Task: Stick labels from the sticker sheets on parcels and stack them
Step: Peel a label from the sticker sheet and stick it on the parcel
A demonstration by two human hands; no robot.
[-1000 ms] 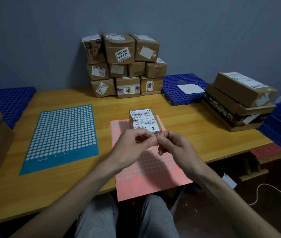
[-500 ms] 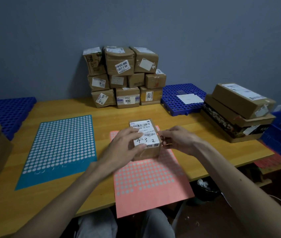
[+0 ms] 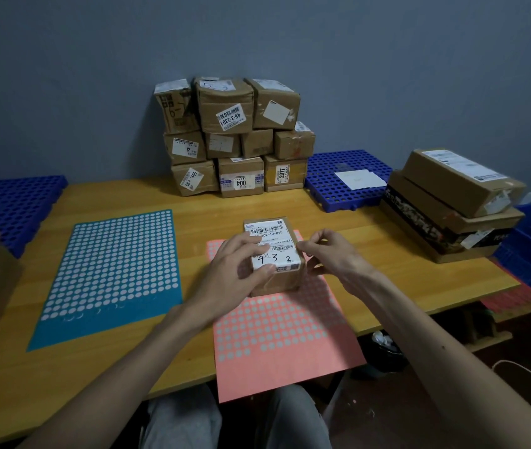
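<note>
The parcel (image 3: 282,281) sits on the right sticker sheet (image 3: 283,335), stacked parcels (image 3: 235,137) behind it.

Left hand (image 3: 235,277) holding parcel (image 3: 278,281), on pink sticker sheet (image 3: 277,335); right hand (image 3: 332,259) curled beside it
</note>
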